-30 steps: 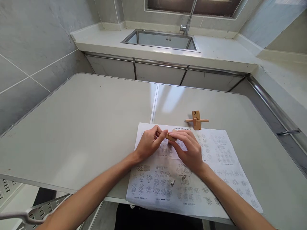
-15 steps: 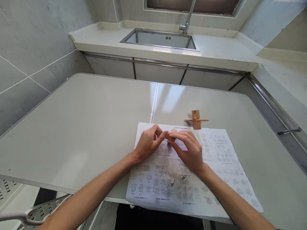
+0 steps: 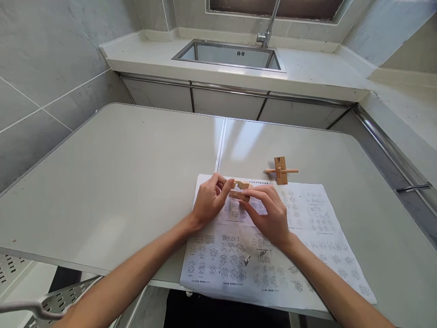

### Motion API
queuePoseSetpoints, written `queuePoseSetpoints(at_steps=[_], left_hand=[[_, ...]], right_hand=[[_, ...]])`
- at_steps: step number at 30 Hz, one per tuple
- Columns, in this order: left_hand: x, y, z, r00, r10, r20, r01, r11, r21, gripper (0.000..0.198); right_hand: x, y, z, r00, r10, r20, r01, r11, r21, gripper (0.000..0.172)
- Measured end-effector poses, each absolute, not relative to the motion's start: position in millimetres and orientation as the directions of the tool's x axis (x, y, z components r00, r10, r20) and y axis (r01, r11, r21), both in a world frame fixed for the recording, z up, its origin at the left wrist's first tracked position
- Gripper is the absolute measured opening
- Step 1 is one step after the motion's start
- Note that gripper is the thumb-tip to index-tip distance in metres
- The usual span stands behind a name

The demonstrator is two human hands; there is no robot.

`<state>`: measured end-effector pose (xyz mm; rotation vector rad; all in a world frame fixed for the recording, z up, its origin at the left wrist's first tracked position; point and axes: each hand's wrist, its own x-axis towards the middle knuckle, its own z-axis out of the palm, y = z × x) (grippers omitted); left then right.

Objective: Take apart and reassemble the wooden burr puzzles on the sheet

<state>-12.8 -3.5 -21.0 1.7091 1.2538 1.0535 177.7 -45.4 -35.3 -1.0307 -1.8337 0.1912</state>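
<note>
My left hand (image 3: 212, 199) pinches the left end of a light, notched wooden puzzle piece (image 3: 243, 185) between thumb and fingers. My right hand (image 3: 269, 210) grips a darker wooden puzzle bar (image 3: 236, 195) by its right end, its fingers closed. The two pieces lie close to each other, with a narrow gap showing; whether they touch at the right is hidden by my right fingers. Both hands are above a printed sheet (image 3: 218, 232) covered in small line diagrams.
A flat wooden piece crossed by a thin rod (image 3: 280, 170) lies past the sheet's far edge. Two small torn scraps (image 3: 246, 260) rest on the paper. Beyond the white folding table (image 3: 136, 182) stands a counter with a sink (image 3: 228, 66) and tap (image 3: 268, 32).
My left hand has shifted slightly left and up. The wooden pieces, bunched between my fingers before, now show as two separate lengths with a gap. My right hand has barely moved.
</note>
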Motion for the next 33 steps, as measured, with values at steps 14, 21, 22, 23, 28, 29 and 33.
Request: queuePoseSetpoints(at_steps=[14, 21, 22, 23, 28, 29, 33], left_hand=[[-14.7, 1.4, -27.6, 0.135, 0.974, 0.182, 0.402, -0.222, 0.889, 0.03], [-14.4, 1.5, -26.8, 0.179, 0.958, 0.224, 0.429, -0.281, 0.858, 0.023], [-14.5, 1.4, -26.2, 0.182, 0.956, 0.231, 0.434, -0.289, 0.853, 0.023], [-14.6, 1.3, -25.8, 0.186, 0.954, 0.235, 0.44, -0.295, 0.848, 0.023], [-14.8, 1.0, -26.7, 0.241, 0.944, 0.225, 0.454, -0.315, 0.834, 0.026], [-14.6, 0.8, -27.1, 0.255, 0.94, 0.225, 0.463, -0.323, 0.825, 0.026], [-13.5, 0.0, -28.0, 0.306, 0.919, 0.248, 0.504, -0.377, 0.777, 0.026]], right_hand=[[190.0, -30.8, -42.6, 0.29, 0.934, 0.209, 0.175, 0.162, -0.971, 0.028], [190.4, -30.2, -44.4, 0.306, 0.93, 0.204, 0.184, 0.152, -0.971, 0.028], [190.5, -30.5, -45.1, 0.306, 0.93, 0.206, 0.201, 0.149, -0.968, 0.028], [190.8, -30.7, -45.9, 0.302, 0.93, 0.21, 0.222, 0.146, -0.964, 0.028], [194.6, -30.9, -50.1, 0.254, 0.938, 0.235, 0.358, 0.135, -0.924, 0.034], [195.2, -30.8, -50.7, 0.241, 0.942, 0.232, 0.382, 0.128, -0.915, 0.034], [195.6, -30.1, -52.7, 0.19, 0.95, 0.246, 0.456, 0.136, -0.879, 0.035]])
